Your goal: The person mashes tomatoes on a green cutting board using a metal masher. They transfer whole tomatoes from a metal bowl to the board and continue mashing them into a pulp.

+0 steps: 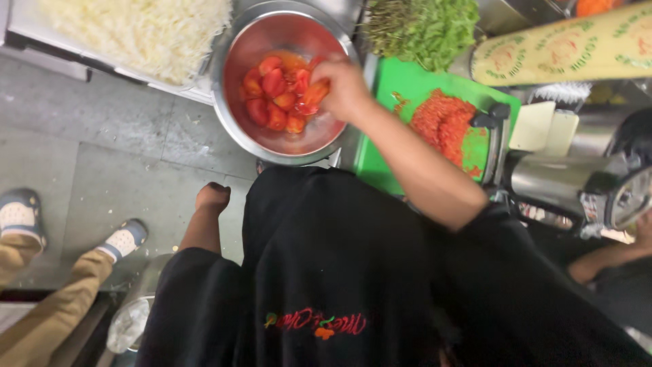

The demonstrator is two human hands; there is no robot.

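red tomato pieces (275,95), cut into chunks, heaped in a round steel bowl (234,129) at the near edge of the worktop, left of the green cutting board (401,88).

right hand (345,87): reaches into the bowl from the board side, fingers curled down among the pieces at the right of the heap; it appears closed on one or two chunks, though the fingertips are partly buried and how many it has cannot be told.

left hand (212,198): hangs off the worktop, beside the black shirt (326,272), loosely fisted, with nothing visible in it.

step in hand, by judgement: picking cut tomato out of the bowl. the next move seems to call for a lift clear of the rim without spilling juice, then a short carry toward the board.

orientation: the pieces lie jumbled, with no common direction; the heap has no clear long axis, being roughly round like the bowl. the forearm runs diagonally from the lower right toward the bowl.

surroundings, outward: a mound of finely chopped red pulp (441,122) on the board's far half; a bunch of green herbs (421,24) at the board's far edge; a tray of pale shredded stuff (136,30) at the far left corner; a steel grinder jar (564,180) right of the board; a yellow patterned roll (564,47) lying above it. on the grey floor at the left, another person's feet in sandals (20,217) and tan trousers.
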